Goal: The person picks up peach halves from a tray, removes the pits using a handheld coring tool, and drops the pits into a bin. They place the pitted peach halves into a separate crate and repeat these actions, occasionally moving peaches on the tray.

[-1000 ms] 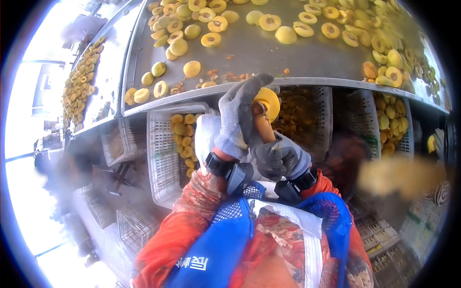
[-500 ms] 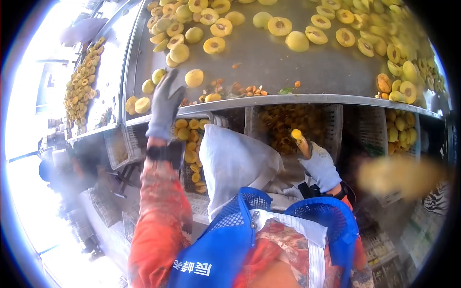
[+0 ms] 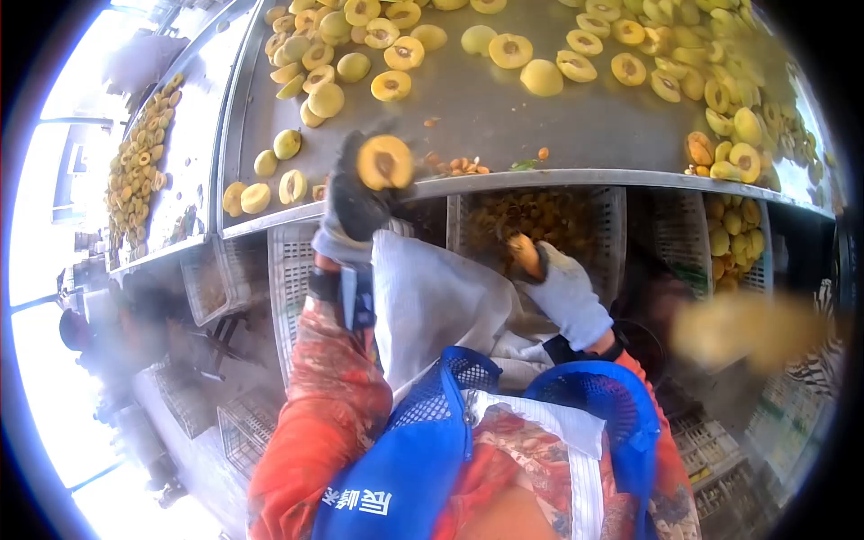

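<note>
Our counter (image 3: 540, 117) is smooth, dull-sheened metal. Rough knitted cloth gloves cover our left hand (image 3: 355, 202) and right hand (image 3: 562, 288). The halved fruit (image 3: 385, 162) in our left grip shows matt flesh; the tool handle (image 3: 525, 255) in our right looks smooth. We see crates (image 3: 292, 270) of white latticed plastic.

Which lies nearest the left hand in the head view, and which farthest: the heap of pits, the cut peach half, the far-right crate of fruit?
1. Cut peach half: held in the left hand, at the table edge.
2. Heap of pits: just right of the hand, on the table edge.
3. Far-right crate of fruit: under the table, far off to the right.
</note>
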Demonstrator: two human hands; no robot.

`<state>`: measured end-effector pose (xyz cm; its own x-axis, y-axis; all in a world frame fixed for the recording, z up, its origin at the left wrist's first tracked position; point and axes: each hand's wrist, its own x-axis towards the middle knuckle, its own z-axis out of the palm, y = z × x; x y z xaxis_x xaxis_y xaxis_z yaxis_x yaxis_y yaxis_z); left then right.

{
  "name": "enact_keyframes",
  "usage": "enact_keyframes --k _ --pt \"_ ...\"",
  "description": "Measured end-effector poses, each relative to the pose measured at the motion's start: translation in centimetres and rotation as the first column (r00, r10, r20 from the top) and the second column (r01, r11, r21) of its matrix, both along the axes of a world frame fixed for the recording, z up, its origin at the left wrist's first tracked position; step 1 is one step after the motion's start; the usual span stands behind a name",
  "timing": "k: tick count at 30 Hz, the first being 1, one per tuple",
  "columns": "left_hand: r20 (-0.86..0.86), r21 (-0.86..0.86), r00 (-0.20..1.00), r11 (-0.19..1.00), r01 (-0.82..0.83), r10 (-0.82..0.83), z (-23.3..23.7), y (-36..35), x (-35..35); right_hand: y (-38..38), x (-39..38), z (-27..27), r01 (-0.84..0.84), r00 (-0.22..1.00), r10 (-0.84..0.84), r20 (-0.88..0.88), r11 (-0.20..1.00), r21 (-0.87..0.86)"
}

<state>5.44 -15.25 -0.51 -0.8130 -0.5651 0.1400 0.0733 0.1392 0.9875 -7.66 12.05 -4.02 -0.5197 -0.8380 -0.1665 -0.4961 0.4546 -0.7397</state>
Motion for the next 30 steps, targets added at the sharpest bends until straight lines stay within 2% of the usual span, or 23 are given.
enact_keyframes --k 1,2,3,4,5,6,7,9,11,12,14,16,18,19,21,22,24,27,29,30 --pt "-0.224 -0.054 0.961 0.987 0.152 -0.16 -1.2 1.8 -0.6 -1.6 0.4 2.2 -0.021 1.0 0.021 0.018 1.0 -0.001" --pt "-0.2 0.083 0.972 0.987 0.14 -0.122 -1.5 3.6 -1.1 -2.9 0.5 4.0 -0.034 0.993 0.03 0.117 0.999 0.033" --pt "-0.168 0.218 0.982 0.968 0.123 -0.087 -1.7 5.2 -1.4 -3.4 0.8 4.1 -0.02 0.996 0.021 0.084 1.0 -0.016" --pt "-0.093 0.062 0.991 0.993 0.102 -0.096 -1.2 6.3 -1.8 -3.8 1.1 4.0 -0.009 0.999 0.013 0.051 0.998 -0.068" --pt "-0.142 -0.033 0.982 0.992 0.118 -0.121 -0.2 8.0 -1.6 -3.9 1.1 3.8 -0.001 1.0 0.004 0.019 0.992 -0.124" --pt "-0.12 -0.156 0.99 0.986 0.057 -0.077 -0.6 8.7 -1.5 -3.8 1.0 3.5 -0.006 1.0 0.007 0.011 0.987 -0.159" --pt "-0.105 -0.279 0.994 0.96 -0.003 -0.027 -0.8 9.2 -1.5 -3.4 1.1 3.5 -0.008 1.0 0.011 0.026 0.992 -0.123" --pt "-0.073 -0.292 0.996 0.956 0.03 -0.054 0.3 9.5 -1.9 -3.1 1.2 4.0 -0.017 0.998 0.02 0.057 0.998 -0.054" --pt "-0.017 -0.103 0.999 0.994 0.031 -0.033 1.8 9.9 -2.6 -2.7 1.4 4.9 -0.03 0.978 0.041 0.203 0.998 -0.06" --pt "0.029 0.096 1.0 0.995 0.009 -0.012 2.2 10.2 -3.0 -2.5 1.6 4.8 -0.033 0.966 0.049 0.253 0.997 -0.069" --pt "0.058 0.322 0.998 0.945 -0.054 0.037 2.4 11.0 -3.4 -2.1 2.1 4.2 -0.035 0.944 0.063 0.324 0.995 -0.092" --pt "0.016 0.39 0.993 0.913 -0.117 0.121 2.0 11.7 -3.7 -2.1 2.3 4.4 -0.032 0.887 0.061 0.458 0.997 -0.072" --pt "-0.002 0.43 0.994 0.898 -0.097 0.108 1.8 11.9 -3.6 -1.8 2.4 5.1 -0.035 0.744 0.025 0.667 0.999 0.002" --pt "-0.011 0.45 0.995 0.889 -0.086 0.102 1.7 12.0 -3.6 -1.7 2.4 4.7 -0.061 0.763 0.052 0.644 0.998 -0.009" --pt "0.108 0.513 0.988 0.846 -0.149 0.109 2.4 12.1 -3.8 -1.5 2.2 3.5 -0.114 0.797 0.107 0.594 0.993 -0.026" --pt "0.167 0.54 0.98 0.821 -0.184 0.109 2.6 12.0 -3.9 -1.2 2.2 3.4 -0.093 0.738 0.083 0.67 0.995 -0.021" --pt "0.167 0.312 0.984 0.944 -0.11 0.059 1.2 11.3 -4.0 -0.7 2.0 3.7 -0.052 0.599 0.036 0.8 0.999 -0.006" --pt "0.047 -0.097 0.998 0.995 -0.031 0.035 0.4 11.4 -3.9 0.0 0.5 5.1 -0.211 0.296 0.164 0.941 0.972 -0.103" --pt "0.064 -0.12 0.997 0.992 -0.039 0.047 1.5 11.9 -3.8 0.1 1.1 4.0 -0.085 0.11 0.178 0.978 0.982 -0.169" --pt "0.141 0.002 0.988 0.998 -0.065 0.064 3.2 12.4 -3.7 0.2 1.4 3.7 -0.02 0.017 0.195 0.981 0.981 -0.195"
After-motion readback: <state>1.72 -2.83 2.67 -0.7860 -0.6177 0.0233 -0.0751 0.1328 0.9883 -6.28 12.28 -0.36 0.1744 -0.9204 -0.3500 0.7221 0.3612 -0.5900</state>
